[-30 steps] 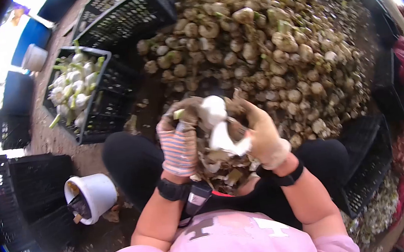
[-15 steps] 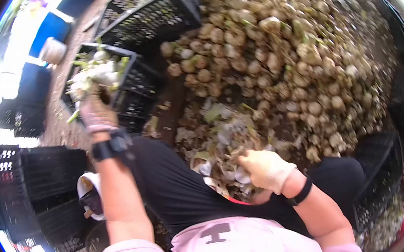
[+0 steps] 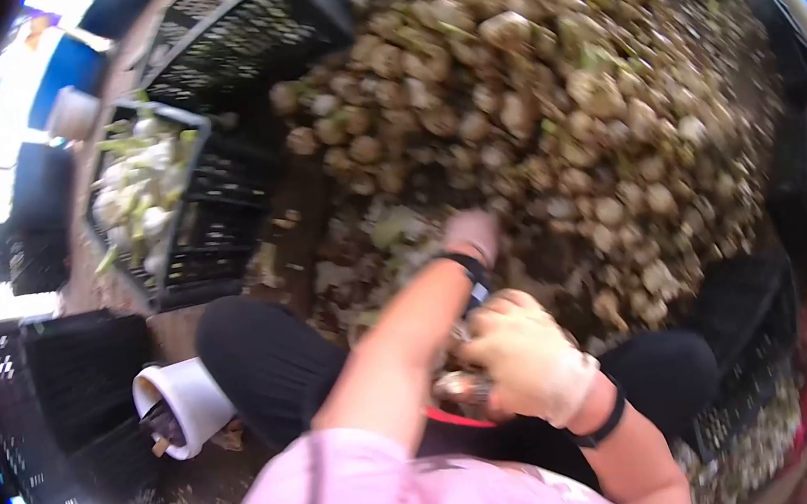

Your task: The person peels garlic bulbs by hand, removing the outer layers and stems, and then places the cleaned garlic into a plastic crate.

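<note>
Head view: the left hand is a blur, stretched out at the near edge of the big heap of garlic; its fingers are hidden, so I cannot tell if it holds anything; the right hand, in a pale glove, is bent over the lap; something shiny sits by it, too smeared to name, and I cannot tell if the hand grips it; whiter garlic fills a black crate on the left.
</note>
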A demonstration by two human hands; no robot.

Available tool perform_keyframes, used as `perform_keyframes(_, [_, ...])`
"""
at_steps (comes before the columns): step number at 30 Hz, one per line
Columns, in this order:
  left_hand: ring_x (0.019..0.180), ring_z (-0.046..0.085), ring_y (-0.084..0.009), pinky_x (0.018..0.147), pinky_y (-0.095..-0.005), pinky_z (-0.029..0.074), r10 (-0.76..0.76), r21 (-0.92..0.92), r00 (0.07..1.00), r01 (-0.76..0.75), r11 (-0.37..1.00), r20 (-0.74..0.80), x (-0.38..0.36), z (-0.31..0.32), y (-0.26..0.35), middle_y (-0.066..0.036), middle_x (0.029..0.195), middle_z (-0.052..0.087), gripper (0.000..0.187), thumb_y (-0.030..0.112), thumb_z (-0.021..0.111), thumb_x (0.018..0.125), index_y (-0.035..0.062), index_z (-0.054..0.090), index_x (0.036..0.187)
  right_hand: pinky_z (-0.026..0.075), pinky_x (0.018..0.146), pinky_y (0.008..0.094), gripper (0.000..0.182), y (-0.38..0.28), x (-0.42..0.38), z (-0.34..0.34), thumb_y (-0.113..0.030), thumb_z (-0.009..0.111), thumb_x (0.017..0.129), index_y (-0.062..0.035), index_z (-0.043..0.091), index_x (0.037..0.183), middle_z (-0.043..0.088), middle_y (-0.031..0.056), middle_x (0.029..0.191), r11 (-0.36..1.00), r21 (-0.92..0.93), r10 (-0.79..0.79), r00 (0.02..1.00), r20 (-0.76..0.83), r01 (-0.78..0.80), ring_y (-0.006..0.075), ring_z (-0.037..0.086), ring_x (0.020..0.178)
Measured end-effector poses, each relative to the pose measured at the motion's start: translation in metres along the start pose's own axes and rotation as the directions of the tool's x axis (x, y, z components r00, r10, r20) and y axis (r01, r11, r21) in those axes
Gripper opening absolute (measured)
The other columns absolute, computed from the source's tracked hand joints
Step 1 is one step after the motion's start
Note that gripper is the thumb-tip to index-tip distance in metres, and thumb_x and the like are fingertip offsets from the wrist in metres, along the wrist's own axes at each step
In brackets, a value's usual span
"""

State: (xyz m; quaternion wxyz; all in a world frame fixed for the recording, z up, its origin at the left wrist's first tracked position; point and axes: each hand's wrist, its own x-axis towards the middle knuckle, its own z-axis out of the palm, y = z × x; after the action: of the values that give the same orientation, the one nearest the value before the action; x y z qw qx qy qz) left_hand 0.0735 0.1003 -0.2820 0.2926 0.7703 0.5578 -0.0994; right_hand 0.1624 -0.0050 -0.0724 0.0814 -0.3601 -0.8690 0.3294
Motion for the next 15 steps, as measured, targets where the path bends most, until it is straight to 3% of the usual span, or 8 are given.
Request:
perform_keyframes(4, [0.088,0.063,-0.0339,0.075,-0.0425,0.051,-0.030,-0.080,0.999,0.028,0.996,-0.026,-0.005,0.006,-0.003,-0.021,0.095,0.064,0.031,0.014,0.054,0.079,0.0013,0.059,0.106,0.046,0.071,0.0347,0.025,0.012,-0.006,-0.001,-0.024,0.069,0.070,-0.0026,0.063,0.083,0.057,0.0122,0.081,0.913,0.329,0.307,0.939,-0.158,-0.243,0.0288,0.056,0.079])
perform_keyframes(5, [0.093,0.061,-0.0356,0.079,-0.0435,0.049,-0.039,-0.260,0.970,-0.025,0.965,-0.239,-0.008,0.010,-0.008,-0.024,0.099,0.062,0.040,0.019,0.056,0.077,0.0007,0.053,0.113,0.046,0.069,0.0317,0.029,0.017,-0.006,0.002,-0.026,0.068,0.073,-0.0025,0.061,0.087,0.056,0.0112,0.083,0.869,0.457,0.327,0.913,-0.245,-0.189,0.0260,0.055,0.078])
perform_keyframes(6, [0.097,0.058,-0.0371,0.082,-0.0434,0.046,-0.077,-0.442,0.986,0.002,0.897,-0.151,-0.009,-0.006,-0.010,-0.024,0.103,0.061,0.049,0.023,0.057,0.077,0.0020,0.047,0.120,0.045,0.066,0.0286,0.032,0.021,-0.006,0.004,-0.028,0.068,0.075,-0.0023,0.059,0.091,0.055,0.0103,0.084,0.809,0.572,0.364,0.878,-0.311,-0.133,0.0232,0.054,0.077])
perform_keyframes(7, [0.099,0.057,-0.0362,0.083,-0.0401,0.046,-0.107,-0.591,0.951,-0.090,0.801,-0.290,-0.012,-0.016,-0.010,-0.024,0.103,0.061,0.051,0.027,0.059,0.077,0.0033,0.049,0.120,0.045,0.068,0.0278,0.036,0.019,-0.006,-0.001,-0.030,0.066,0.078,-0.0015,0.056,0.096,0.055,0.0083,0.086,0.726,0.680,0.394,0.872,-0.292,-0.100,0.0201,0.053,0.077])
perform_keyframes(8, [0.095,0.061,-0.0276,0.083,-0.0356,0.047,-0.090,-0.735,0.966,-0.124,0.667,-0.244,-0.026,-0.049,-0.007,-0.019,0.101,0.063,0.051,0.025,0.064,0.074,0.0034,0.052,0.119,0.044,0.069,0.0270,0.039,0.017,-0.006,-0.004,-0.032,0.063,0.080,-0.0007,0.053,0.101,0.054,0.0063,0.089,0.628,0.775,0.421,0.869,-0.259,-0.074,0.0170,0.051,0.077])
perform_keyframes(10, [0.091,0.059,-0.0146,0.080,-0.0307,0.050,0.043,-0.962,0.964,-0.265,0.059,-0.263,-0.038,-0.079,-0.013,-0.007,0.101,0.062,0.046,0.008,0.068,0.071,0.0038,0.055,0.115,0.042,0.072,0.0248,0.038,0.029,-0.010,-0.003,-0.022,0.054,0.086,0.0014,0.048,0.116,0.054,0.0032,0.098,0.616,0.776,0.389,0.909,-0.149,-0.136,0.0107,0.049,0.081])
perform_keyframes(12, [0.087,0.060,-0.0188,0.074,-0.0320,0.052,0.113,-0.881,0.943,-0.244,-0.406,-0.313,-0.086,-0.127,-0.010,-0.008,0.097,0.060,0.042,0.000,0.062,0.073,0.0042,0.049,0.114,0.041,0.072,0.0241,0.042,0.005,-0.005,-0.013,-0.015,0.054,0.085,-0.0014,0.045,0.123,0.054,0.0034,0.102,0.357,0.924,0.503,0.861,-0.070,-0.134,0.0097,0.049,0.082])
perform_keyframes(15, [0.077,0.057,-0.0192,0.067,-0.0320,0.051,0.178,-0.758,0.888,-0.240,-0.607,-0.424,-0.154,-0.167,-0.007,-0.007,0.085,0.055,0.037,-0.008,0.057,0.072,0.0034,0.045,0.105,0.047,0.067,0.0245,0.060,0.010,-0.006,-0.012,-0.043,0.058,0.084,-0.0031,0.045,0.127,0.058,0.0046,0.103,0.140,0.986,0.505,0.863,0.011,-0.094,0.0122,0.056,0.083])
